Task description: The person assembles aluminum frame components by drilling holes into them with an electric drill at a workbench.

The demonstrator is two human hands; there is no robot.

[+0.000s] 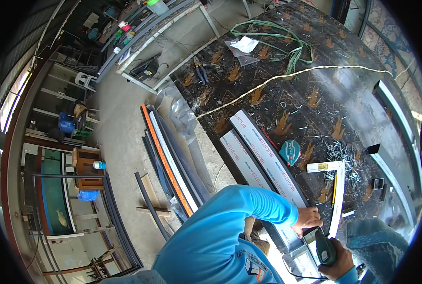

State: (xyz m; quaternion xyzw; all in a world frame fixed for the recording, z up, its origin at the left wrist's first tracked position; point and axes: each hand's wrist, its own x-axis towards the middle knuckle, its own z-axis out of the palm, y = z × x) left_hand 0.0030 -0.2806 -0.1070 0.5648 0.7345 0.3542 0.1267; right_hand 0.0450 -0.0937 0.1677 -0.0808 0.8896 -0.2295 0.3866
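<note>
My left hand point(308, 220) has its fingers curled over a white aluminium profile point(272, 165) with red "BRIGHTER" lettering, near its close end. In my right hand point(339, 263) is a dark green power tool point(323, 248), which looks like a drill; its front end points at the metal beside my left fingers. A second lettered profile point(249, 161) lies parallel on the left. Just beyond my hands rests a white try square point(336, 199) with a yellow pencil point(334, 188) along it. The exact contact point of the tool is hidden.
A teal tape measure point(290, 152), scattered screws point(346, 163), pliers point(201, 71), green cord point(294, 57) and a pale cable point(277, 77) lie on the patterned table point(324, 113). More profiles point(391, 175) stand at right. Long bars point(168, 161) lean at left. Fuzzy blue cloth point(377, 246) is close right.
</note>
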